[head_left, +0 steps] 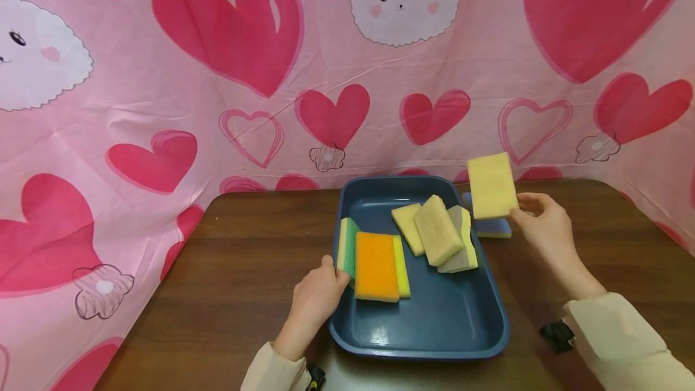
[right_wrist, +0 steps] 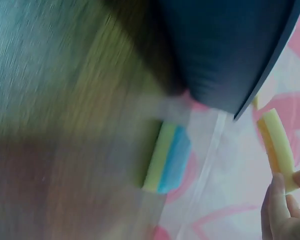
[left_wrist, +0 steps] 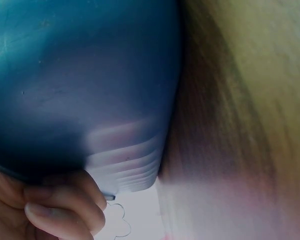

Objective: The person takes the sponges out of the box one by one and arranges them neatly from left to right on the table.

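Note:
My right hand [head_left: 545,228] pinches a yellow sponge [head_left: 491,186] by its lower right corner, raised over the far right rim of a dark blue tray [head_left: 423,324]. In the right wrist view, that sponge [right_wrist: 277,142] shows a pale yellow layer and an orange-yellow one. My left hand [head_left: 320,288] grips the tray's left rim, its curled fingers [left_wrist: 72,205] showing against the outer wall in the left wrist view. Inside the tray near this hand lie a green-and-cream sponge [head_left: 347,249] and an orange sponge [head_left: 376,265] overlapping a bright yellow one [head_left: 402,267].
At the tray's right side, a tan sponge [head_left: 437,231] leans over a pale yellow sponge [head_left: 408,225] and a grey-and-yellow one [head_left: 464,252]. A blue-and-yellow sponge [right_wrist: 169,157] sits on the wooden table [head_left: 255,246] beyond the tray's right wall. A pink heart-print cloth [head_left: 347,59] hangs behind.

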`<action>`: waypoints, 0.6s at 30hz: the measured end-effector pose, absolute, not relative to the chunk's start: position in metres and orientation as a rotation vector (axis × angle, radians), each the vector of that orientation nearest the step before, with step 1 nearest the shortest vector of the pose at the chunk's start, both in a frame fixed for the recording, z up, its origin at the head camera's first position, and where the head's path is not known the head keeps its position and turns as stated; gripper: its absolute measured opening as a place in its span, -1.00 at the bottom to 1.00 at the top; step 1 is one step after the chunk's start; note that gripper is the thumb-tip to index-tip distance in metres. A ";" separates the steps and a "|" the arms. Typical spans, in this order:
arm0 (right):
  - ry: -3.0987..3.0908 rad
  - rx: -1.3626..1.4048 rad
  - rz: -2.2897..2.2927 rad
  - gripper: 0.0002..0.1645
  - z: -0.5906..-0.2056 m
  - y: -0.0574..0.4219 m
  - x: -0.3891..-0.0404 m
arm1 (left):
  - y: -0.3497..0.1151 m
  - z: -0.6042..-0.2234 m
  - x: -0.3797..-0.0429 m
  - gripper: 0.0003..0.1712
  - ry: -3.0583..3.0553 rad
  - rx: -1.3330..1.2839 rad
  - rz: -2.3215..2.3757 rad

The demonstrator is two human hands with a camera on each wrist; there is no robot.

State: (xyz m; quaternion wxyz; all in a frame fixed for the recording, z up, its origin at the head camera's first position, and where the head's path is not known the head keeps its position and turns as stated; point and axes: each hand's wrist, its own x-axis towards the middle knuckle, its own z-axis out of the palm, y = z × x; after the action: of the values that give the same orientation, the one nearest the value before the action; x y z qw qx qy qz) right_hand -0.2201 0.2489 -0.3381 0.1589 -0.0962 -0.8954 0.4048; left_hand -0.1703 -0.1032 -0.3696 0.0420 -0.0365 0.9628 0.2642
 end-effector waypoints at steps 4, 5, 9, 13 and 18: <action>-2.525 -0.388 1.124 -0.43 -0.344 0.261 -0.226 | -0.103 -0.369 -0.170 -0.73 2.943 -0.112 0.811; -2.515 -0.418 1.116 -0.44 -0.346 0.263 -0.227 | -0.103 -0.369 -0.170 -0.73 2.941 -0.113 0.812; -2.498 -0.508 1.083 -0.45 -0.352 0.272 -0.230 | -0.103 -0.369 -0.170 -0.73 2.939 -0.108 0.822; -2.476 -0.552 1.058 -0.48 -0.356 0.278 -0.231 | -0.103 -0.369 -0.170 -0.73 2.943 -0.103 0.821; -2.454 -0.591 1.073 -0.49 -0.362 0.285 -0.235 | -0.104 -0.369 -0.170 -0.73 2.936 -0.103 0.818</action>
State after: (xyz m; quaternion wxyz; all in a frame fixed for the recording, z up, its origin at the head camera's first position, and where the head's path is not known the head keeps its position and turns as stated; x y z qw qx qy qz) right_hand -0.2349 0.2845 -0.3623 0.1981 -0.2110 -0.8770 0.3836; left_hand -0.1695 -0.1036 -0.3685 0.0460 -0.0339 0.9617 0.2681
